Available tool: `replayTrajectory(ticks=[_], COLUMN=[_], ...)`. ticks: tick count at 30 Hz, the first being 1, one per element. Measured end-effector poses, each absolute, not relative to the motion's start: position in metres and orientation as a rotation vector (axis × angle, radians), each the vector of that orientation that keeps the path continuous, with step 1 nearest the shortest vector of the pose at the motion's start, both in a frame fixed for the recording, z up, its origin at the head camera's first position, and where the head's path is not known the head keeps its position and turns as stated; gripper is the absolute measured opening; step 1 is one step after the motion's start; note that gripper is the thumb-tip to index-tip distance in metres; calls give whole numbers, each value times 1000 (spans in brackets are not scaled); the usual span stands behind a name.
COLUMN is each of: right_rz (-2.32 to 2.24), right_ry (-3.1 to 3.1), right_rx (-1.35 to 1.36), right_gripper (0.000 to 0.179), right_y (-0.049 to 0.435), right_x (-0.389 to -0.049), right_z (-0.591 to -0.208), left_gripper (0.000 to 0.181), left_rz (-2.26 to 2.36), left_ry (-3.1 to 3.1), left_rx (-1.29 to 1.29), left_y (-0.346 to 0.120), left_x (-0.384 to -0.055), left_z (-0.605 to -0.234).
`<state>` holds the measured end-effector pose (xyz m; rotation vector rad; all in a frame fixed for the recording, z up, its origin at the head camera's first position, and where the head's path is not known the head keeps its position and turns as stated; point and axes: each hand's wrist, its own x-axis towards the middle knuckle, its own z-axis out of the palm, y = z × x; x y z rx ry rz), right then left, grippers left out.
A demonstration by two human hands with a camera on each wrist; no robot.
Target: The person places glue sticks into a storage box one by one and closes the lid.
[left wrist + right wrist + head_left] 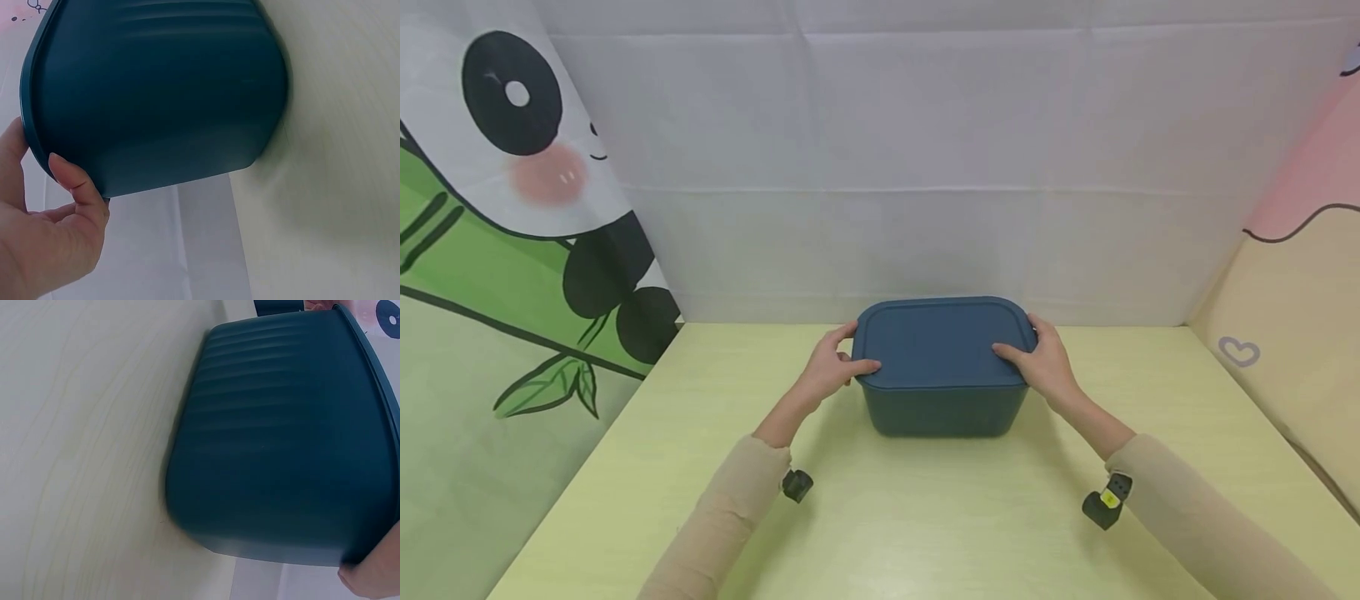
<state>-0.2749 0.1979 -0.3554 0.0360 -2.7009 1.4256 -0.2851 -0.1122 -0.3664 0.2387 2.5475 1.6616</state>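
Note:
A dark teal storage box [943, 412] with a blue lid [940, 342] stands upright at the back of the table, near the white backdrop. The lid covers its whole top. At the box's left end, my left hand [831, 362] grips the lid's rim, thumb on top and the other fingers around the edge. My right hand [1048, 367] holds the right end likewise, its thumb lying on the lid. Ribbed side walls of the box show in both wrist views. What the box contains is hidden.
The pale yellow table [917, 517] extends in front of the box. A white cloth backdrop [925, 167] rises along its back edge. Printed panels with cartoon drawings stand at the left and right. Small black cameras [797, 485] are strapped at both wrists.

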Motion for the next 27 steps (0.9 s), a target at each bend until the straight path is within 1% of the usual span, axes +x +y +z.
replayTrajectory(ticks=[8,14,21,24,27], right_rz=[1448,1550,1555,1573,1496], right_ry=[-2706,-2725,-2732,-2750,-2788], right_rx=[85,89,104,149,264], right_gripper=[81,85,87,88,91], right_y=[205,213,215,219,223], right_x=[-276,-276,-277,-280,-286], right_z=[-355,-359,-359,-357,-357], left_gripper=[81,82,83,85,87], left_rz=[1640,1649,1651,1612,1561], left_ry=[2539,2538,2540,2542,2560], left_rx=[210,245,292,323,369], left_y=[-108,-106,-106,-107,-109], left_x=[-284,-285,-288,-291,-295], left_z=[-363,-364,-367,-368,-369])
